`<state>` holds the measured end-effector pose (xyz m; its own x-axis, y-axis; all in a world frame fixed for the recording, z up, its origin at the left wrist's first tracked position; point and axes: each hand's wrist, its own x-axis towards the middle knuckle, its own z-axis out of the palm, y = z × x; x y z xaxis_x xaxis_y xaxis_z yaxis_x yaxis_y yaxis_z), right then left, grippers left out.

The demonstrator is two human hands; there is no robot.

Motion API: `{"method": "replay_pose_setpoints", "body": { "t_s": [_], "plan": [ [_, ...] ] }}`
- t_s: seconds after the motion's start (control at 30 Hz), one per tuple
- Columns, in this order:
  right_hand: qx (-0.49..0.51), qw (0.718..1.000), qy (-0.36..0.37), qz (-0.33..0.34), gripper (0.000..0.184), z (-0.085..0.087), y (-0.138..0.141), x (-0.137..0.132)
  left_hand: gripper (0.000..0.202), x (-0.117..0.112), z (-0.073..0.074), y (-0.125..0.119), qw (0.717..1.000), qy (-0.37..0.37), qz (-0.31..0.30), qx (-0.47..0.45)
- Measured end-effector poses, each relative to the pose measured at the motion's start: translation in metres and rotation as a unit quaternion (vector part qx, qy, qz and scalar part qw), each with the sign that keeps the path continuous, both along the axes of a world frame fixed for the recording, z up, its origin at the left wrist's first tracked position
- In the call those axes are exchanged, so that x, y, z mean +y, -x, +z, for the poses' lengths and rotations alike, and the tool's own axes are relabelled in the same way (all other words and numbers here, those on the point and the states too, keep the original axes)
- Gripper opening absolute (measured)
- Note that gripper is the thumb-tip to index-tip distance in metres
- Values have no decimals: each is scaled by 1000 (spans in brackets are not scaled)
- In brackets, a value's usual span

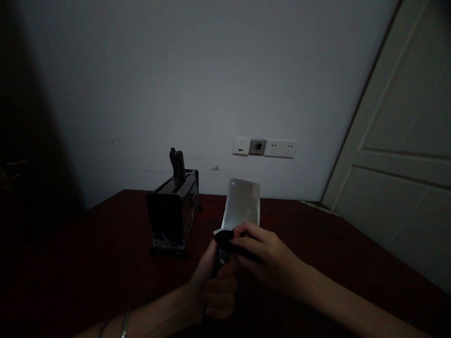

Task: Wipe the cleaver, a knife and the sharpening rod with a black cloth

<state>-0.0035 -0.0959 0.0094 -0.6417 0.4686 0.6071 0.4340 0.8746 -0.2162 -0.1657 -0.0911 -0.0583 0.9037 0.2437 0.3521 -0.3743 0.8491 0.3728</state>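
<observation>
My left hand (pixel 214 287) is wrapped round the dark handle of a cleaver (pixel 242 204), holding its wide steel blade upright over the table. My right hand (pixel 265 256) pinches a dark cloth (pixel 225 239) against the base of the blade, just above the handle. To the left, about a hand's width away, stands a black knife block (pixel 173 211) with a dark knife handle (pixel 177 165) sticking up from its top.
A dark red-brown table (pixel 105 263) stretches below the hands. Behind it is a pale wall with a row of sockets (pixel 265 147). A light door (pixel 405 155) stands at the right. The left side lies in deep shadow.
</observation>
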Motion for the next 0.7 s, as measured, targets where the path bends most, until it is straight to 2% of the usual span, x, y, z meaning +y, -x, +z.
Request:
{"method": "replay_pose_setpoints", "body": {
  "t_s": [0.17,0.23,0.43,0.5,0.57,0.7],
  "plan": [
    [9,993,-52,-103,22,25,-18,31,68,-9,8,-2,1000,12,-9,4],
    [5,990,-66,-128,22,28,-20,36,68,-12,9,-4,1000,14,-13,3],
    [-48,996,-43,-55,23,1,-3,-2,69,-9,6,-3,1000,15,-2,12],
    [-35,997,-48,-59,24,1,-4,-2,69,-9,9,-2,1000,4,0,24],
    [-5,994,-64,-93,25,11,-13,12,68,-11,14,-1,999,-4,6,32],
    [36,971,-104,-211,21,43,-36,57,66,-16,19,-2,999,-4,-10,36]
  ]
}}
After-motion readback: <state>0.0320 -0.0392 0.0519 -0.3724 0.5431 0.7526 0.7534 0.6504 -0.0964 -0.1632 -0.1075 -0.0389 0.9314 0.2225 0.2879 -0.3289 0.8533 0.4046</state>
